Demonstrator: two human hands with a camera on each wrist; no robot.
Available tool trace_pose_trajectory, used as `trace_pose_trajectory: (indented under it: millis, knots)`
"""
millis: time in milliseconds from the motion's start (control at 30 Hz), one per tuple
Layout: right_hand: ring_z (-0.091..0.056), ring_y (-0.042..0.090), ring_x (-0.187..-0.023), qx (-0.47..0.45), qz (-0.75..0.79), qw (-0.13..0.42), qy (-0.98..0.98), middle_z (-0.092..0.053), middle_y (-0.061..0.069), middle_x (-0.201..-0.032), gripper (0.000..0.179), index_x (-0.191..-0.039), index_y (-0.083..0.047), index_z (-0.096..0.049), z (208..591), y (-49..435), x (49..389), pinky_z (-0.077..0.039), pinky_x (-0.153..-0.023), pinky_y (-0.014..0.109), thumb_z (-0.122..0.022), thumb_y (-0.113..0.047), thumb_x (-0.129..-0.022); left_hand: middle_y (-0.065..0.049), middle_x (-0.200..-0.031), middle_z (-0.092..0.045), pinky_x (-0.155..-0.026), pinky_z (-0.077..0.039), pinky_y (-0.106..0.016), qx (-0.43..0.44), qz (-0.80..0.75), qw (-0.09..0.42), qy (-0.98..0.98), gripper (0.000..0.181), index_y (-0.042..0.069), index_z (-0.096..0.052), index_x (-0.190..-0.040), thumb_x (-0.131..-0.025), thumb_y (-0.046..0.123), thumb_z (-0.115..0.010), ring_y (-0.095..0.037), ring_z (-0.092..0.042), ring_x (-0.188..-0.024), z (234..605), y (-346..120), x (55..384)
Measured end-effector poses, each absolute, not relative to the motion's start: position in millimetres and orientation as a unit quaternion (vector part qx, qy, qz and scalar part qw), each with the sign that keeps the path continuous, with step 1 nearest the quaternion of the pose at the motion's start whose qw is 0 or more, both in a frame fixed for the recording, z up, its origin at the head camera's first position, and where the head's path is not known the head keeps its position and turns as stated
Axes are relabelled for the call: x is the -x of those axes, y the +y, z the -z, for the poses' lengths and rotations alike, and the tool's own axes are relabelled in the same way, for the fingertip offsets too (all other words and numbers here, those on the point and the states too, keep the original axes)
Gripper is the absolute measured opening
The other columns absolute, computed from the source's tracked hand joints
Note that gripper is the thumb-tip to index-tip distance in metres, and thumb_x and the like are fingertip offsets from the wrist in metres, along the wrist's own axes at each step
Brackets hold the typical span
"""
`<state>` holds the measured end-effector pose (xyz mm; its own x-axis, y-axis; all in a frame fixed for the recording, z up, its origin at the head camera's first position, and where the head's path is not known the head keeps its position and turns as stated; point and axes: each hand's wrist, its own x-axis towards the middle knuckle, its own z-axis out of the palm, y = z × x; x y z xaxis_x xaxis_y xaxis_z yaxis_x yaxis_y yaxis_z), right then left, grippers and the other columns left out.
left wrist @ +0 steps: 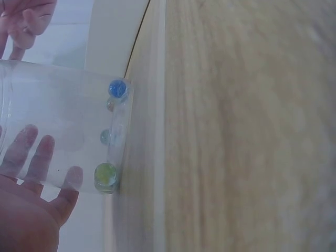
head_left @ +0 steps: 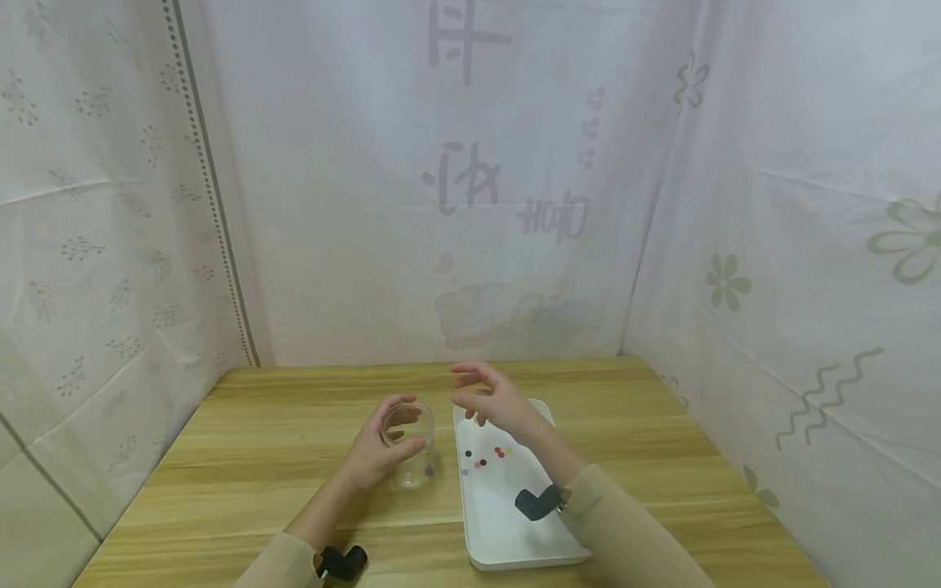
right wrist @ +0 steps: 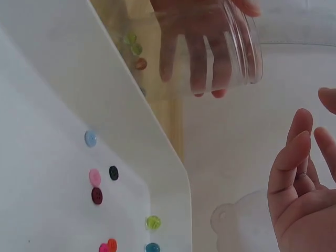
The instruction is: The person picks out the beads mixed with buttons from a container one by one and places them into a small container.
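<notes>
My left hand grips a clear jar that stands upright on the wooden table, fingers and thumb around its upper part. At the jar's bottom lie several glass marbles, among them a blue marble and a yellow-green marble. My right hand hovers above the far end of a white tray, fingers loosely bent and apart, nothing visible between them. Inside the tray are buttons, such as a light blue button and a black button, plus a green marble and a teal marble.
The tray stands right of the jar, its raised rim between the jar and the buttons. Patterned white curtains enclose the wooden table at the back and both sides. A dark wrist mount sits by the right sleeve.
</notes>
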<state>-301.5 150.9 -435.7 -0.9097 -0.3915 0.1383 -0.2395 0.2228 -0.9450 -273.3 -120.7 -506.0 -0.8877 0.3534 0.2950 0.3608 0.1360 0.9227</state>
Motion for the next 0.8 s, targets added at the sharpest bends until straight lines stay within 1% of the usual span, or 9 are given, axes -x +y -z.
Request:
trace_pose_trajectory:
  millis: [100, 267, 400, 500, 667, 800]
  knots:
    - [-0.068, 0.021, -0.082, 0.195, 0.589, 0.065, 0.781, -0.062, 0.019, -0.147, 0.054, -0.152, -0.024, -0.06, 437, 156, 301, -0.053, -0.064, 0.025, -0.078, -0.022, -0.102, -0.02, -0.152, -0.063, -0.119, -0.044, -0.071, 0.234, 0.616, -0.002, -0.752, 0.067, 0.018, -0.046, -0.158, -0.1, 0.019, -0.08, -0.044, -0.055, -0.145, 505, -121, 273]
    - [-0.069, 0.023, -0.082, 0.179, 0.584, 0.06, 0.79, -0.062, 0.021, -0.148, 0.053, -0.152, -0.024, -0.061, 441, 166, 301, -0.053, -0.063, 0.024, -0.078, -0.021, -0.102, -0.021, -0.153, -0.062, -0.119, -0.043, -0.071, 0.238, 0.613, -0.004, -0.754, 0.067, 0.018, -0.046, -0.158, -0.1, 0.021, -0.08, -0.044, -0.054, -0.145, 506, -122, 274]
    - [-0.069, 0.031, -0.084, 0.168, 0.585, 0.06, 0.791, -0.059, 0.027, -0.152, 0.051, -0.151, -0.025, -0.062, 445, 175, 304, -0.053, -0.063, 0.024, -0.078, -0.021, -0.102, -0.022, -0.152, -0.062, -0.118, -0.044, -0.071, 0.242, 0.608, 0.0, -0.756, 0.067, 0.017, -0.046, -0.158, -0.1, 0.021, -0.08, -0.045, -0.055, -0.145, 506, -122, 274]
    - [-0.07, 0.039, -0.087, 0.161, 0.581, 0.059, 0.796, -0.058, 0.028, -0.152, 0.052, -0.152, -0.023, -0.061, 448, 182, 307, -0.053, -0.064, 0.026, -0.077, -0.021, -0.103, -0.022, -0.151, -0.063, -0.118, -0.045, -0.07, 0.24, 0.607, 0.001, -0.758, 0.067, 0.017, -0.047, -0.158, -0.1, 0.02, -0.08, -0.044, -0.055, -0.144, 506, -121, 274]
    - [-0.07, 0.051, -0.095, 0.144, 0.563, 0.054, 0.812, -0.06, 0.027, -0.15, 0.053, -0.155, -0.017, -0.059, 454, 193, 310, -0.053, -0.065, 0.027, -0.075, -0.02, -0.105, -0.022, -0.151, -0.063, -0.119, -0.044, -0.07, 0.236, 0.609, 0.001, -0.757, 0.068, 0.017, -0.047, -0.158, -0.099, 0.02, -0.08, -0.044, -0.055, -0.144, 505, -121, 273]
    - [-0.07, 0.052, -0.097, 0.127, 0.549, 0.047, 0.824, -0.064, 0.024, -0.145, 0.05, -0.153, -0.016, -0.06, 461, 200, 312, -0.054, -0.065, 0.028, -0.075, -0.02, -0.105, -0.022, -0.151, -0.063, -0.119, -0.044, -0.07, 0.236, 0.61, 0.002, -0.757, 0.067, 0.017, -0.047, -0.158, -0.099, 0.019, -0.08, -0.044, -0.055, -0.144, 505, -121, 273]
